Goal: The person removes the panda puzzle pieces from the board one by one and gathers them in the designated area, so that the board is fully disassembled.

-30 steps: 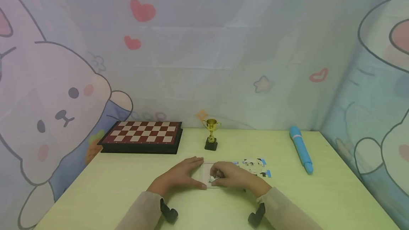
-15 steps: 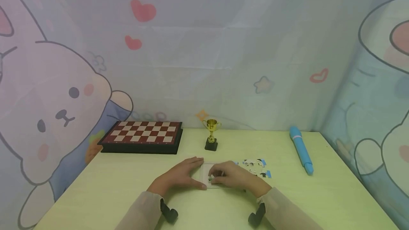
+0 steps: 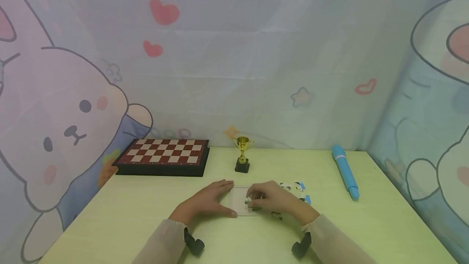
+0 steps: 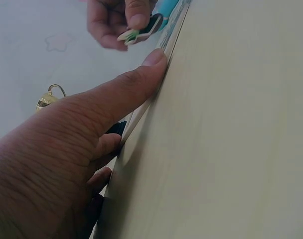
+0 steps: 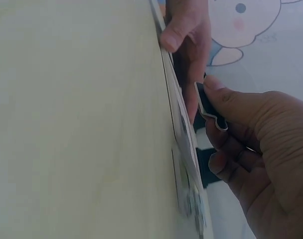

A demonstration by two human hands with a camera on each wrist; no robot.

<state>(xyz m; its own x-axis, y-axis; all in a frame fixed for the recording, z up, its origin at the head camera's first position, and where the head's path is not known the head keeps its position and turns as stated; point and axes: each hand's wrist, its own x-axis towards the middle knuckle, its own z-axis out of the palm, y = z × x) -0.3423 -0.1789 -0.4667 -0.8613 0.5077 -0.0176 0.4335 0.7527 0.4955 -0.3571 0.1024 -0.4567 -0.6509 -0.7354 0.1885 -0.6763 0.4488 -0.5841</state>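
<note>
My right hand point(image 3: 274, 199) pinches a small jigsaw piece point(image 5: 210, 107) between thumb and fingers, tilted and just above a flat pale puzzle tray point(image 3: 239, 197). In the left wrist view the held jigsaw piece point(image 4: 141, 36) shows a dark side and a green patch. With thumb and fingers spread straight, my left hand point(image 3: 208, 200) spans the tray's left end, the thumb touching the near edge. Loose jigsaw pieces point(image 3: 299, 186), white, black and blue, lie right of the tray, partly hidden behind my right hand. Another piece point(image 3: 277, 215) lies by its near right corner.
A red-and-white chessboard box point(image 3: 161, 158) stands at the back left. Behind the tray is a small gold trophy point(image 3: 242, 154) on a black base. A blue pen-shaped object point(image 3: 345, 172) lies at the right. A printed cloth point(image 3: 234, 64) hangs beyond the table.
My right hand has shifted slightly right and up off the tray with the jigsaw piece pinched, uncovering a piece near the tray's corner. My left hand has stayed put.
</note>
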